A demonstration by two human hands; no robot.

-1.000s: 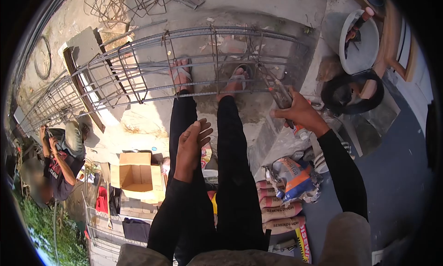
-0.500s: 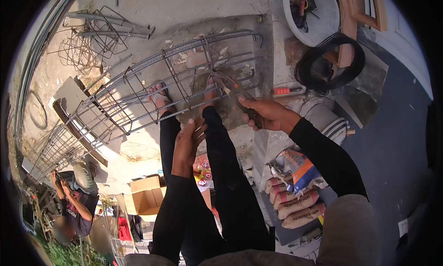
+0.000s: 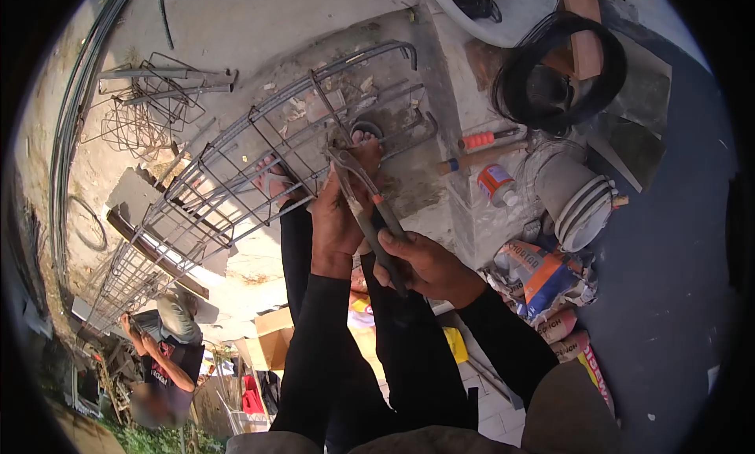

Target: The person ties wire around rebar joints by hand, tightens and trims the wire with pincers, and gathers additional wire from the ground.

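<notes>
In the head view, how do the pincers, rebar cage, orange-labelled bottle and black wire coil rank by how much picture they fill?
Largest to smallest:
1. Rebar cage
2. Black wire coil
3. Pincers (nearness to the camera may enlarge them)
4. Orange-labelled bottle

The pincers point(image 3: 384, 208) look like dull metal, the cage point(image 3: 312, 76) rough metal, the bottle point(image 3: 497, 185) smooth plastic, the box point(image 3: 271, 340) matt cardboard.

R hand point(image 3: 425, 267) holds pincers point(image 3: 366, 226), L hand point(image 3: 336, 227) nr their head, rebar cage point(image 3: 253, 117) alongside.
</notes>
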